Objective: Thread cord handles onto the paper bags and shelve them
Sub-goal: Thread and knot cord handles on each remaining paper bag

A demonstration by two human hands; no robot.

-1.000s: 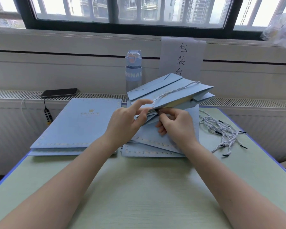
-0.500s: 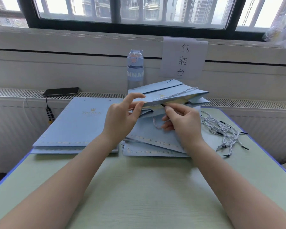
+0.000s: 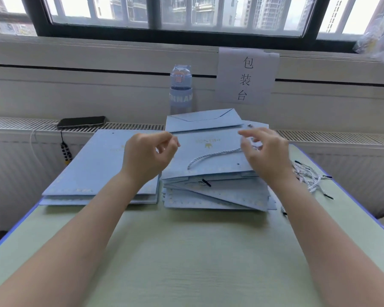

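Since before, our bag lies flat on the stack. Our left hand hangs loosely curled, empty; we cannot tell whether the blurred right hand pinches the cord.

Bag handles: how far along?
Done: one cord handle lies looped on the top bag. In hand: right hand at that cord's end, grip blurred; left hand hovers beside. To do: a hole on that bag empty, loose cords unused, left stack shows no handles.
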